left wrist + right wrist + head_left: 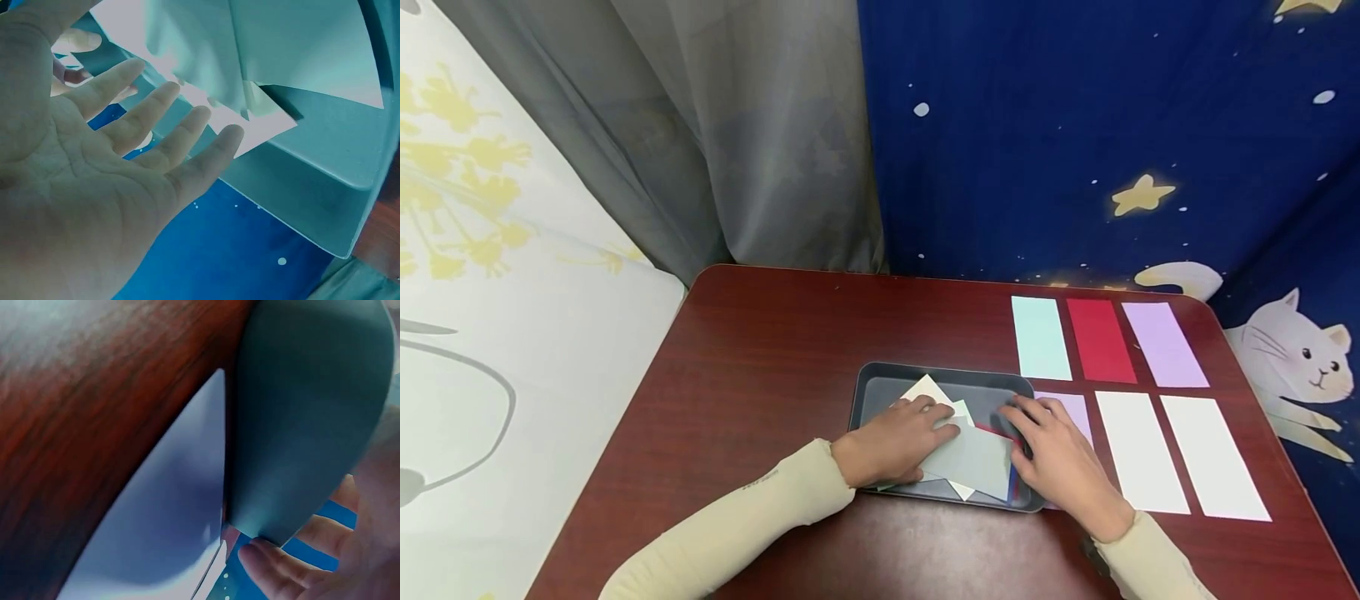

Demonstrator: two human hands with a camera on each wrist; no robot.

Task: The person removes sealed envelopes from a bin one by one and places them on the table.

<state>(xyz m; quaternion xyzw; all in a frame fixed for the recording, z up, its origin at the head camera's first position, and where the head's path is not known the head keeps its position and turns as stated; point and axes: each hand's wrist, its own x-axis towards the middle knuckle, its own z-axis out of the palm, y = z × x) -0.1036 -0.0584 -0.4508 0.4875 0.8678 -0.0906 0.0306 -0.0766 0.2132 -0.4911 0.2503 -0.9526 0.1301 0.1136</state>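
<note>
Left hand [895, 442] was over the cards in the tray, palm down, fingers spread and loosely straight, grasping nothing; whether fingertips touched the grey card [976, 462] was unclear. Right hand [1062, 454] was at the tray's right end, reaching over the rim, fingers apart and slightly bent, nothing grasped; contact with the rim couldn't be told. Tray [981, 393] was dark grey, set on the red-brown table [760, 358]. Cards lay in it in a loose, overlapping heap: grey on top, cream card [928, 387] sticking out at the far side, red and blue edges showing at the right. Right of the tray, cards lay flat in two rows. Far row, left to right: mint card [1042, 337], red card [1101, 342], lilac card [1167, 343]. Near row: another lilac, partly hidden by the right hand, then two white cards [1142, 450]. Blue curtain [1000, 183] and grey curtain [775, 125] hung behind.
</note>
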